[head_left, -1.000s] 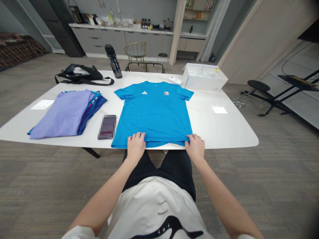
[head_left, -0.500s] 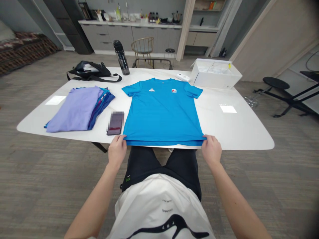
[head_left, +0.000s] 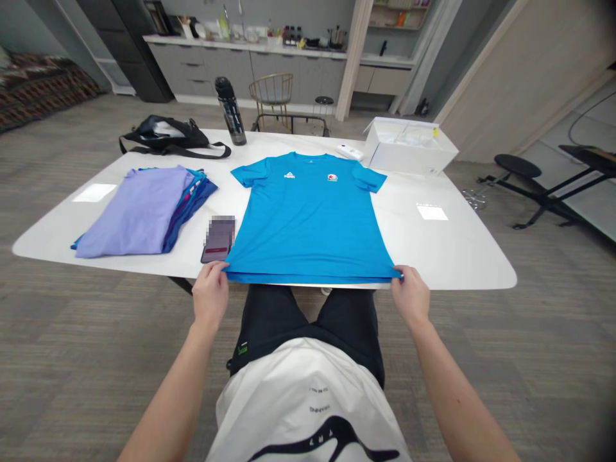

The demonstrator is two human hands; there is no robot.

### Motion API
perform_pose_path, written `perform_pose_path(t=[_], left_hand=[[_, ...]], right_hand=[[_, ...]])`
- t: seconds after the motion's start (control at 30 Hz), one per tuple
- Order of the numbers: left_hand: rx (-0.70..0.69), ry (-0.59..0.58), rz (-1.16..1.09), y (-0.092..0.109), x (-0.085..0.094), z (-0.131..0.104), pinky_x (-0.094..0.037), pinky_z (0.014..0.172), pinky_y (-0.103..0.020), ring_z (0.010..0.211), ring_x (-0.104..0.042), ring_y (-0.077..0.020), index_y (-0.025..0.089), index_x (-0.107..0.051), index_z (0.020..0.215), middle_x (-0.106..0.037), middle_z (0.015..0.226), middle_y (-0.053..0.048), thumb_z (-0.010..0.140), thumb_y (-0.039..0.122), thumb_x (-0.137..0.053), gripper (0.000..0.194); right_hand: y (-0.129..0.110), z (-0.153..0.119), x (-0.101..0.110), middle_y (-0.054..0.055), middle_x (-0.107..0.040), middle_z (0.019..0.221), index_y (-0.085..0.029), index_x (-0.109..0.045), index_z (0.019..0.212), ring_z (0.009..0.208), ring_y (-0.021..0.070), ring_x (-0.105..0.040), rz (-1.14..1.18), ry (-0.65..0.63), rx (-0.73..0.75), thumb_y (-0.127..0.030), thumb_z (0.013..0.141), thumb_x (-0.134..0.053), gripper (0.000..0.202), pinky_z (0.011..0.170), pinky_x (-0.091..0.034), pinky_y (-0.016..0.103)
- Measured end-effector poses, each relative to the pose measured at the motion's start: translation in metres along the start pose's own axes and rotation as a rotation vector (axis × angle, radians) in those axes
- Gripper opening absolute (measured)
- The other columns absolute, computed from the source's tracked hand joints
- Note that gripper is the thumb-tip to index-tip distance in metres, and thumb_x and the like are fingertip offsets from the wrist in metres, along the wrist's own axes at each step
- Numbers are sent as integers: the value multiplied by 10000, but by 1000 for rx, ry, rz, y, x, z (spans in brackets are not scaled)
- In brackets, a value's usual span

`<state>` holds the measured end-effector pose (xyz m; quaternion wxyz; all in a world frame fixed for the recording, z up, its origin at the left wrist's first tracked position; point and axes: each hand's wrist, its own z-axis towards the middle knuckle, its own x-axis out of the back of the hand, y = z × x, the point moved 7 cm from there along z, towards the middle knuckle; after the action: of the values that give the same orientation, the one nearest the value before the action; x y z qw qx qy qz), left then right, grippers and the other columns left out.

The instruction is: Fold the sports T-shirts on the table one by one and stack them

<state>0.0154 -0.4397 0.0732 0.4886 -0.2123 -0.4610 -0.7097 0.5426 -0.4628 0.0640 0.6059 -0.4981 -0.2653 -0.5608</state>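
Since half a second ago, spread a touch wider along the hem, both corners now drawn taut at the near table edge. Left hand (head_left: 210,296) pinching the blue T-shirt (head_left: 308,218) at its 7 o'clock corner, right hand (head_left: 410,296) pinching the 5 o'clock corner. Lying flat, face up, mid-table (head_left: 462,250). Probably light, soft, limp and a bit slick; best gripped at corners or seams. Phone (head_left: 219,239) touching the hem at 9 o'clock; folded shirt pile (head_left: 144,208) farther left; bottle (head_left: 231,119), black bag (head_left: 166,135), white box (head_left: 409,149) beyond at 12, well apart.
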Motion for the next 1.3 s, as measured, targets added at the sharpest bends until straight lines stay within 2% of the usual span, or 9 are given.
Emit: perform_pose_path(t=[0.13, 0.33, 0.43, 0.67, 0.87, 1.0, 1.07, 1.17, 1.3], left_hand=[[-40, 12, 10, -3, 14, 0, -489, 1017, -388, 1084, -641, -242, 222, -694, 1071, -676, 1135, -80, 969, 203, -426, 288], [-207, -163, 26, -7, 6, -12, -490, 999, -413, 1064, -638, -255, 242, -698, 1057, -700, 1109, -73, 967, 227, -461, 253], [-256, -204, 42, -11, 3, -17, -480, 947, -436, 1021, -650, -259, 256, -702, 1019, -726, 1046, -52, 962, 218, -487, 225], [-199, -110, -99, -6, 10, -21, -460, 968, -424, 1032, -670, -230, 252, -695, 1059, -730, 1058, -44, 970, 218, -510, 208], [-45, 37, -311, -10, 10, -30, -510, 952, -385, 1011, -679, -216, 225, -692, 1042, -724, 1045, -48, 955, 249, -579, 145], [-41, 84, -246, -15, 11, -39, -533, 923, -364, 979, -683, -208, 226, -698, 1079, -720, 1058, -53, 965, 223, -568, 174], [-127, 39, -174, -15, 9, -42, -524, 955, -380, 995, -675, -214, 229, -694, 1116, -718, 1077, -61, 970, 198, -550, 207], [-293, -129, -97, -13, 1, -48, -508, 985, -407, 1028, -657, -229, 232, -682, 1159, -711, 1103, -74, 969, 152, -519, 263], [-402, -253, -7, -2, 5, -50, -509, 941, -444, 1004, -655, -249, 248, -663, 1192, -708, 1118, -70, 930, 114, -522, 326]], right_hand=[[28, 0, 8, 27, -652, 748, -207, -676, 947, 695, 218, -625, 143, 47, -81, -263, 830, -563, 173, 707, -448, 336], [35, -4, 2, 64, -719, 1009, -240, -704, 976, 817, 230, -660, 183, -204, 208, -355, 929, -536, 209, 756, -515, 369], [33, -9, 11, 66, -715, 1076, -263, -719, 1017, 985, 256, -670, 135, -160, 281, -339, 942, -539, 209, 834, -530, 391], [30, -13, 22, 39, -646, 892, -245, -656, 929, 696, 188, -579, 270, 5, 202, -255, 891, -576, 89, 701, -505, 347], [30, -16, 20, 25, -655, 920, -234, -653, 893, 675, 163, -553, 300, 26, 201, -252, 883, -591, 65, 689, -478, 316], [34, -17, 21, 19, -641, 871, -225, -656, 889, 665, 164, -551, 199, 57, 145, -266, 894, -563, 102, 690, -468, 312], [37, -18, 19, 17, -632, 851, -225, -650, 880, 667, 169, -565, 122, 34, 119, -284, 897, -559, 110, 673, -463, 311], [38, -21, 15, 30, -661, 960, -234, -653, 898, 760, 186, -630, 20, -74, 145, -316, 916, -547, 134, 674, -477, 310], [28, -23, 22, 55, -668, 1043, -242, -673, 985, 985, 246, -655, -12, -175, 272, -335, 933, -537, 172, 824, -513, 360]])
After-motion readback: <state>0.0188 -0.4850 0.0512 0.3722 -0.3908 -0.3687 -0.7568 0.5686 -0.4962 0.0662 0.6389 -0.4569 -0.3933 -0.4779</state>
